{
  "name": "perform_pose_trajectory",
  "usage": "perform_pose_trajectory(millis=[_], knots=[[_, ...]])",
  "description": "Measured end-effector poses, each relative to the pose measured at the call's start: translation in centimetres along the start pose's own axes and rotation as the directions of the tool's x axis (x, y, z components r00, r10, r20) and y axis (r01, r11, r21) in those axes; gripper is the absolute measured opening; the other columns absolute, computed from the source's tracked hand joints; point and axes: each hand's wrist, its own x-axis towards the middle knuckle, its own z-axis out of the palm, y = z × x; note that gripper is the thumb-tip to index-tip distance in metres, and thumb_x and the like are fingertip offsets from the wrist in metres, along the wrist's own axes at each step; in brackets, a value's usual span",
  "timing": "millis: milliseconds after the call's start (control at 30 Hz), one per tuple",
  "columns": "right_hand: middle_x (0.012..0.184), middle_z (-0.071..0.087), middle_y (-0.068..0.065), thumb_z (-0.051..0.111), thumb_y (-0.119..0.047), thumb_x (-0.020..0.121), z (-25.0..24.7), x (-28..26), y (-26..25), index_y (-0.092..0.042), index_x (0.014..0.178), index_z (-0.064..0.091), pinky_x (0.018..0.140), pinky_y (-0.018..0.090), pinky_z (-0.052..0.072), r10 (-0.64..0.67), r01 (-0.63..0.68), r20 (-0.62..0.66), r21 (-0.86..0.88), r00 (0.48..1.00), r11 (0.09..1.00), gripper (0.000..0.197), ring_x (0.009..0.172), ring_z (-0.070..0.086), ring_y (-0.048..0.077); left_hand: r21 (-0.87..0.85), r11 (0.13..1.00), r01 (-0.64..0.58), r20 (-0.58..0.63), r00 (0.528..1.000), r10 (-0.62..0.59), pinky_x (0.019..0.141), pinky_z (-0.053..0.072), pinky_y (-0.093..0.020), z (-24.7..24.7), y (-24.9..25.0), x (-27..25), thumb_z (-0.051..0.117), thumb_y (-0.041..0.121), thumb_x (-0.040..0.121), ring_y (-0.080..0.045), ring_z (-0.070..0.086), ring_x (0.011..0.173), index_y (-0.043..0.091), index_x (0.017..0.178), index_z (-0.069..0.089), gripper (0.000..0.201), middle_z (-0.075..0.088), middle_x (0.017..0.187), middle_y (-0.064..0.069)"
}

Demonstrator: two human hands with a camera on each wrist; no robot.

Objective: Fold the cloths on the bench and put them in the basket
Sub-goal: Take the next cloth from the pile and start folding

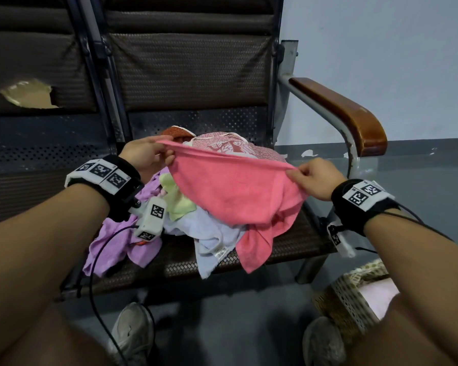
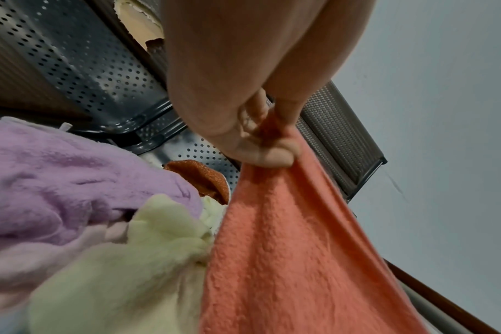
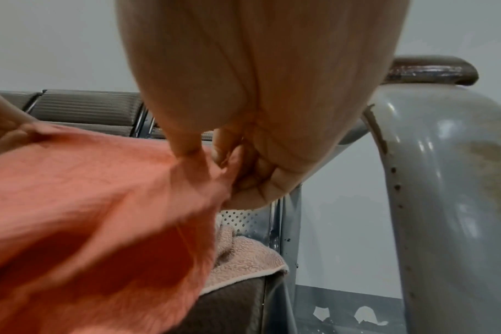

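Note:
A pink cloth point(image 1: 230, 191) hangs spread over the bench seat, held up by its top edge. My left hand point(image 1: 146, 154) pinches its left corner, and my right hand point(image 1: 312, 178) pinches its right corner. In the left wrist view the fingers point(image 2: 261, 147) clamp the bunched pink cloth point(image 2: 286, 248). In the right wrist view the fingers point(image 3: 237, 171) pinch the pink cloth point(image 3: 100, 203). Under it lies a pile: a purple cloth point(image 1: 117, 241), a pale yellow cloth point(image 1: 177, 199), a light blue cloth point(image 1: 212, 239) and a red patterned cloth point(image 1: 233, 146). A woven basket point(image 1: 347, 299) stands on the floor at lower right.
The bench point(image 1: 180, 262) has a woven brown seat, a perforated metal back and a wooden armrest point(image 1: 349, 112) on the right. A pink cloth point(image 1: 378, 294) lies inside the basket. My shoes point(image 1: 135, 331) rest on the grey floor in front of the bench.

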Motion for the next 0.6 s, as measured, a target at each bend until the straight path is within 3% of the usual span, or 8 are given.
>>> perform_pose_trajectory(millis=[167, 233, 300, 367, 433, 500, 567, 600], knots=[[0.073, 0.067, 0.002, 0.066, -0.035, 0.095, -0.4, 0.1, 0.1, -0.014, 0.072, 0.070, 0.066, 0.029, 0.041, -0.013, 0.025, -0.088, 0.132, 0.996, 0.991, 0.031, 0.071, 0.059, 0.017, -0.001, 1.000, -0.016, -0.013, 1.000, 0.016, 0.081, 0.057, -0.021, -0.4, 0.0, 0.6, 0.049, -0.014, 0.088, -0.010, 0.059, 0.065, -0.002, 0.112, 0.069, 0.034, 0.063, 0.089, -0.010], [0.073, 0.066, -0.006, 0.072, -0.034, 0.090, -0.4, 0.3, 0.2, -0.017, 0.070, 0.069, 0.069, 0.029, 0.043, -0.003, 0.021, -0.089, 0.195, 0.996, 0.981, 0.027, 0.072, 0.059, 0.012, 0.220, 0.971, -0.089, 0.003, 0.996, 0.090, 0.073, 0.055, -0.018, -0.7, -0.4, 0.6, 0.064, -0.014, 0.080, -0.010, 0.060, 0.063, 0.001, 0.113, 0.070, 0.037, 0.065, 0.084, -0.007], [0.057, 0.056, -0.010, 0.074, -0.037, 0.088, -0.6, 0.4, 0.3, -0.018, 0.060, 0.056, 0.062, 0.030, 0.042, 0.031, 0.003, -0.117, 0.279, 0.993, 0.960, 0.038, 0.057, 0.053, 0.005, 0.528, 0.831, -0.175, 0.026, 0.981, 0.190, 0.062, 0.053, -0.016, -1.2, -1.0, 0.6, 0.079, -0.004, 0.073, -0.014, 0.062, 0.071, 0.013, 0.100, 0.074, 0.032, 0.071, 0.086, -0.006], [0.049, 0.048, -0.012, 0.075, -0.035, 0.087, -1.0, 0.5, 0.2, -0.020, 0.058, 0.049, 0.058, 0.029, 0.040, 0.033, 0.015, -0.150, 0.309, 0.988, 0.951, 0.042, 0.048, 0.046, 0.003, 0.655, 0.722, -0.224, -0.009, 0.953, 0.303, 0.058, 0.056, -0.021, -1.6, -1.6, 0.6, 0.087, 0.012, 0.070, -0.019, 0.065, 0.071, 0.022, 0.083, 0.074, 0.021, 0.074, 0.082, -0.004], [0.055, 0.050, -0.013, 0.077, -0.032, 0.086, -1.3, 0.2, -0.2, -0.019, 0.073, 0.055, 0.058, 0.026, 0.041, -0.016, 0.070, -0.171, 0.310, 0.985, 0.948, 0.029, 0.051, 0.048, 0.003, 0.642, 0.724, -0.253, -0.069, 0.921, 0.383, 0.070, 0.061, -0.033, -1.9, -1.7, 0.9, 0.086, 0.022, 0.073, -0.025, 0.070, 0.076, 0.022, 0.074, 0.073, 0.013, 0.073, 0.077, -0.004], [0.067, 0.057, -0.015, 0.074, -0.028, 0.089, -1.7, -0.3, -0.7, -0.022, 0.107, 0.062, 0.062, 0.022, 0.045, -0.065, 0.113, -0.171, 0.283, 0.983, 0.952, 0.022, 0.059, 0.055, 0.001, 0.606, 0.739, -0.295, -0.099, 0.893, 0.438, 0.074, 0.059, -0.036, -2.0, -1.3, 1.2, 0.083, 0.025, 0.077, -0.023, 0.068, 0.075, 0.023, 0.069, 0.071, 0.014, 0.070, 0.071, 0.001], [0.085, 0.067, -0.007, 0.064, -0.020, 0.096, -2.6, -0.5, -1.2, -0.020, 0.128, 0.062, 0.078, 0.032, 0.054, -0.080, 0.108, -0.139, 0.206, 0.987, 0.973, 0.032, 0.078, 0.064, 0.010, 0.570, 0.738, -0.362, -0.083, 0.868, 0.490, 0.069, 0.053, -0.031, -1.7, -0.6, 0.9, 0.079, 0.027, 0.081, -0.016, 0.062, 0.068, 0.026, 0.068, 0.071, 0.016, 0.066, 0.066, 0.006], [0.093, 0.071, -0.001, 0.058, -0.016, 0.098, -3.1, -0.5, -1.6, -0.017, 0.126, 0.066, 0.087, 0.037, 0.055, -0.083, 0.102, -0.129, 0.155, 0.988, 0.983, 0.029, 0.088, 0.066, 0.016, 0.536, 0.743, -0.401, -0.072, 0.855, 0.514, 0.068, 0.053, -0.030, -1.4, -0.2, 0.7, 0.076, 0.027, 0.084, -0.013, 0.061, 0.067, 0.028, 0.070, 0.072, 0.015, 0.066, 0.066, 0.009]])
